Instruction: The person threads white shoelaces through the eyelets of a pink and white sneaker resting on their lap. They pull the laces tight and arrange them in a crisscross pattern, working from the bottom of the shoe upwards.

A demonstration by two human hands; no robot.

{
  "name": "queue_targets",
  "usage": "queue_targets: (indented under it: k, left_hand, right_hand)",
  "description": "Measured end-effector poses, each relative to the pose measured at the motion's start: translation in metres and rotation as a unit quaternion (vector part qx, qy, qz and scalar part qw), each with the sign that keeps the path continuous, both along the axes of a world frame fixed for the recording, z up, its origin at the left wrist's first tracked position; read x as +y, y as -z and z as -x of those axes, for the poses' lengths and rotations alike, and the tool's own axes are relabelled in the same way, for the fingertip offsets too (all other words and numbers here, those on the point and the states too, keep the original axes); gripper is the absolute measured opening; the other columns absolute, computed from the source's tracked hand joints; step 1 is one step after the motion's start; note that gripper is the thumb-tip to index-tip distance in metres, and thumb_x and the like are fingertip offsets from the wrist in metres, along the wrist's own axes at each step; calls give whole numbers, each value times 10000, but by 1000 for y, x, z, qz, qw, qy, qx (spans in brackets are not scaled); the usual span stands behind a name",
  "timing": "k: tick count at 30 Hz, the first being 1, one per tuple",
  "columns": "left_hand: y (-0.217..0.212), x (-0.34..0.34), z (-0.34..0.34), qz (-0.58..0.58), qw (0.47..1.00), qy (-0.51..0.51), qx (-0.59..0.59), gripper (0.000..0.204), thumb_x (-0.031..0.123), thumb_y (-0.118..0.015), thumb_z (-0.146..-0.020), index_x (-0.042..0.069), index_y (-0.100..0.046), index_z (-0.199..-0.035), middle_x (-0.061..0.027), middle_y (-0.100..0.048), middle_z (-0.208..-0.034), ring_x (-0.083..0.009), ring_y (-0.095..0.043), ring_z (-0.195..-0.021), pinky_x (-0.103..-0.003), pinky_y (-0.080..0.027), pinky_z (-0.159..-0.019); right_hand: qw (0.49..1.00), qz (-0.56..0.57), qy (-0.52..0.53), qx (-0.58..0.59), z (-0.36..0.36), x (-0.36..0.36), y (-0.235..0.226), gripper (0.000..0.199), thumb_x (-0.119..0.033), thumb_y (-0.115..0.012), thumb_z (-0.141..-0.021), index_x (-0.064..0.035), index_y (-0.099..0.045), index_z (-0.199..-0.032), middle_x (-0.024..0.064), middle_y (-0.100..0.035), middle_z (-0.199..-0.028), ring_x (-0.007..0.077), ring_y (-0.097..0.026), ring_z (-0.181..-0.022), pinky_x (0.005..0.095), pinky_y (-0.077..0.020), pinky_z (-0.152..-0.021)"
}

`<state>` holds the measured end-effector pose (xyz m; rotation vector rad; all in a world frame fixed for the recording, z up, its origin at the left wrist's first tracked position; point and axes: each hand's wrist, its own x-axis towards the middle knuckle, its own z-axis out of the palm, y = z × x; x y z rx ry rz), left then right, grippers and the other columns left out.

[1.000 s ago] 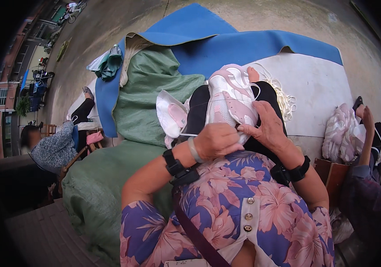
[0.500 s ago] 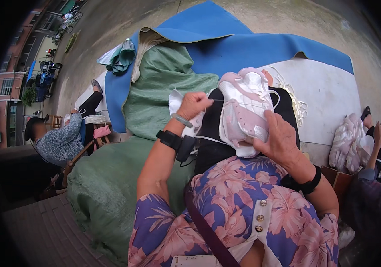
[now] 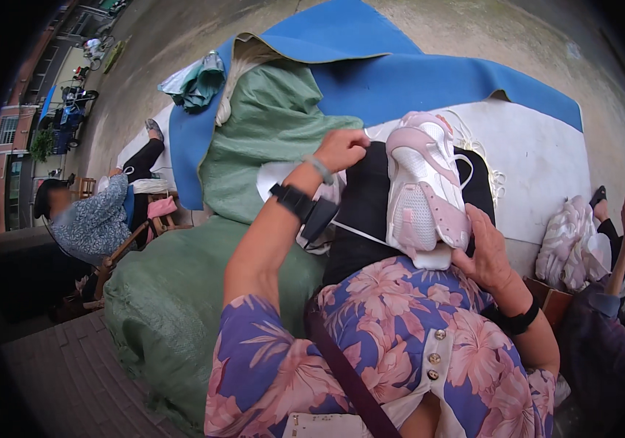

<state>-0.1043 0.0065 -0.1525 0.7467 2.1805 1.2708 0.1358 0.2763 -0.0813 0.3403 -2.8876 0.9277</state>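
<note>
A pink and white sneaker [image 3: 418, 186] rests on my black-trousered lap, its toe pointing away from me. My right hand [image 3: 489, 252] grips it by the near right side, thumb and fingers curved against the upper. Left of the shoe, my left hand [image 3: 343, 150] is raised with its fingers pinched together; what they hold is too small to make out. A white shoelace [image 3: 362, 233] runs across my lap to the sneaker's left side. Under my left forearm lies a second pink and white shoe [image 3: 319, 226], partly hidden by my wrist strap.
A green sack [image 3: 181, 314] bulges at my left, with more green sheeting [image 3: 261, 139] ahead. Beyond it spreads a blue and white mat [image 3: 465, 77] holding loose white laces [image 3: 498, 186]. Co-workers sit on both sides; bagged shoes [image 3: 564, 244] stand at the right.
The sneaker has turned more upright and shifted slightly right and nearer. My left hand has moved right and up, still closed. My right hand has shifted right and down with the shoe.
</note>
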Motion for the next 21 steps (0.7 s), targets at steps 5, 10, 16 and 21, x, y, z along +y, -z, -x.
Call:
queue_targets:
  k: [5,10,16,21]
  left_hand:
    - [-45,-4,-105,5,998,12,61,344,273,-674,-776,4,-594,-974,-71,-619,-699,-151,-580,-635,-281,-476,-608]
    - [-42,10,-164,116,986,5,123,511,285,-599,-843,26,-418,-1246,-187,-644,-833,-349,-644,-738,-366,-502,-616]
    - [-66,16,-139,44,993,-53,95,406,163,-467,-913,20,-406,-1288,-193,-645,-843,-341,-658,-751,-369,-508,-629]
    - [-70,48,-138,134,968,-37,209,347,272,-489,-901,-25,-454,-1078,-211,-583,-591,-392,-588,-548,-484,-455,-494]
  right_hand:
    - [1000,-5,3,-21,-3,3,13,751,-230,-625,-676,61,-331,-1303,269,-491,-1174,392,-541,-1009,422,-464,-839]
    - [999,-16,-13,-26,0,-3,8,782,-246,-628,-681,64,-304,-1322,242,-508,-1095,370,-549,-946,411,-477,-780]
    - [1000,-13,1,-8,8,-11,1,750,-300,-594,-751,97,-292,-1311,197,-533,-924,327,-571,-812,396,-482,-665]
    - [998,-11,56,-16,13,1,15,702,-258,-558,-771,97,-288,-1314,203,-548,-890,337,-584,-736,405,-484,-633]
